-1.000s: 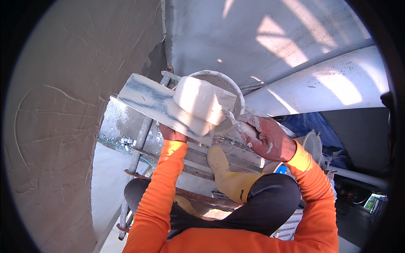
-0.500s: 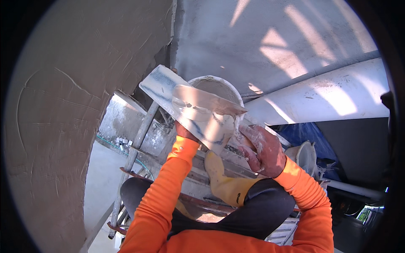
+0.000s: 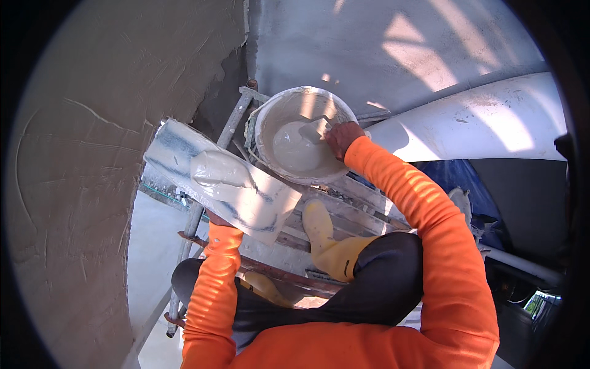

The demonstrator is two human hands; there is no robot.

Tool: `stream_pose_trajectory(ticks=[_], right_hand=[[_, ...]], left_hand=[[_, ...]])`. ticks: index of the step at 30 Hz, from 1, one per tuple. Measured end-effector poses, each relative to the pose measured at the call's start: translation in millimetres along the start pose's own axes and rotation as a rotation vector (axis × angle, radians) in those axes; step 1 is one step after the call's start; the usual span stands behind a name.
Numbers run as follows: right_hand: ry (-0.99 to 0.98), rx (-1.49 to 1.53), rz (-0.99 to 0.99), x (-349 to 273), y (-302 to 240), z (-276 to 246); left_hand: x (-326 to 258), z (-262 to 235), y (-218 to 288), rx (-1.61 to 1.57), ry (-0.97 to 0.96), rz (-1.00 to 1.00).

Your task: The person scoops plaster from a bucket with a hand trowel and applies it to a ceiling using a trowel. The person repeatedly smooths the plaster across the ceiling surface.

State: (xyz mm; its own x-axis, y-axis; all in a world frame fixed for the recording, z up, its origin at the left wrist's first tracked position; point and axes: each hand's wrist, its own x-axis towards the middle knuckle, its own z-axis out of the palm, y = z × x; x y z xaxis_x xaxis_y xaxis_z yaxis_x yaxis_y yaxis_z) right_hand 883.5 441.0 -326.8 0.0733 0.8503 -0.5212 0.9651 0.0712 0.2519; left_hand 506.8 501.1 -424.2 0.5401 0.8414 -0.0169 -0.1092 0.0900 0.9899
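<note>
Hard sunlight stripes the grey wall (image 3: 350,55) beyond the right hand (image 3: 343,139); the brown wall (image 3: 80,197), left of that hand, lies in shade. Corners black, edges bowed.

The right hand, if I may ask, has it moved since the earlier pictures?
Yes: judged against the bucket, the right hand has moved up and leftward in the view, from off its lower right side to the right side of its opening.

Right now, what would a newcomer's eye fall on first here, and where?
Probably the bright orange fabric sleeves, running up from the lower edge. Next, the round white bucket of pale wet paste above centre, where the right hand holds a flat-bladed trowel. Lower left of it, the left hand holds a whitish rectangular board bearing a glossy mound.
</note>
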Motion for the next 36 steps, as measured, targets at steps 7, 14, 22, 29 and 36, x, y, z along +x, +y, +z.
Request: stream_pose_trajectory(ticks=[7, 14, 22, 29, 36], right_hand=[[-0.255, 0.076, -0.215, 4, -23, -11], [-0.107, 0.366, -0.172, 9, 33, 2], [0.244, 1.045, -0.164, -101, 42, -37], [1.161, 0.738, -0.375, -81, -6, -53], [1.197, 0.597, -0.328, -54, -15, -13]], left_hand=[[-26, -35, -45, 0.322, 0.014, 0.087], [-25, -40, -52, -0.071, 0.126, 0.059], [17, 36, -9, -1.121, 0.029, -0.045], [66, 108, 92, -0.244, -0.164, -0.045], [57, 156, 178, -0.011, 0.089, 0.324]])
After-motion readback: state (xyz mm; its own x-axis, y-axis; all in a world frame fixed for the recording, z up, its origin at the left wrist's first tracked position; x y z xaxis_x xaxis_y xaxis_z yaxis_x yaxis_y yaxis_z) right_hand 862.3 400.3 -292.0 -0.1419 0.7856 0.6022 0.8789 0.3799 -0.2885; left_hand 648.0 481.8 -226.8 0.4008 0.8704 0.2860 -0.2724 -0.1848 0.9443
